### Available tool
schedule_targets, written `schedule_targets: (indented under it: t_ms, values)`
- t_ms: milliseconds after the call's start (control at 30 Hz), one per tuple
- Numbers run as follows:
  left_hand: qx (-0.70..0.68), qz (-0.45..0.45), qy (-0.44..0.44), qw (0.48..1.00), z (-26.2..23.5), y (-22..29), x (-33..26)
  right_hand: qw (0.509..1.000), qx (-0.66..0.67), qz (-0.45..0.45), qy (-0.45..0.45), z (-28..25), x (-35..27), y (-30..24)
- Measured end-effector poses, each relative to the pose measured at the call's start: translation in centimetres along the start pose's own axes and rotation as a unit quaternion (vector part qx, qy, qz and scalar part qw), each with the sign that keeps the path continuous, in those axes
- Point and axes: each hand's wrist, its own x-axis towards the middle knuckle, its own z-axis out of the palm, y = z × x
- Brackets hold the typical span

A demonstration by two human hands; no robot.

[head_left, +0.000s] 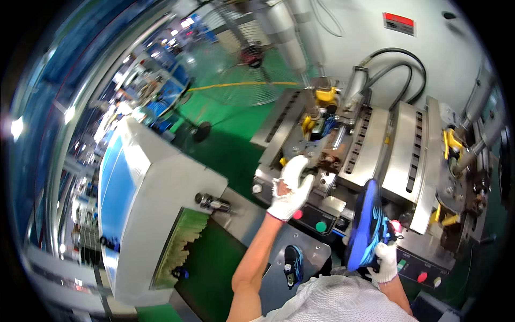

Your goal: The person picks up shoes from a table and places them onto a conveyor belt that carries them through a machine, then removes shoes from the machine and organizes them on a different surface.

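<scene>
My left hand point(290, 194), in a white knit glove, is stretched out at the front of the left machine station point(308, 147). Its thumb and fingers are spread, and nothing shows between them. A blue sneaker point(365, 228) with light blue and black trim is gripped by my gloved right hand point(385, 262) and held toe up, its sole turned to the left. Another dark sneaker point(293, 265) with blue edging lies on the metal table point(314, 252) below my left forearm.
Push buttons point(321, 226) line the machine's front panel. A second station point(450, 182) with yellow clamps stands at the right. To the left, a white machine housing point(145, 214) has a fringed green curtain opening over a dark green belt point(214, 268). A large fan point(252, 56) stands behind.
</scene>
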Motion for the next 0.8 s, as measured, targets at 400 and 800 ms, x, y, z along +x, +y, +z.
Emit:
schedule_targets:
  t_ms: [400, 800]
  values:
    - [0.049, -0.033, -0.119, 0.991, 13.0, -11.6, 11.8, 0.990, -0.078, -0.008, 0.115, -4.3, 0.0, 1.0]
    - [0.114, -0.243, -0.202, 0.942, 14.8, -13.1, 21.5, 0.986, -0.062, -0.008, 0.157, -0.7, 0.3, -1.5]
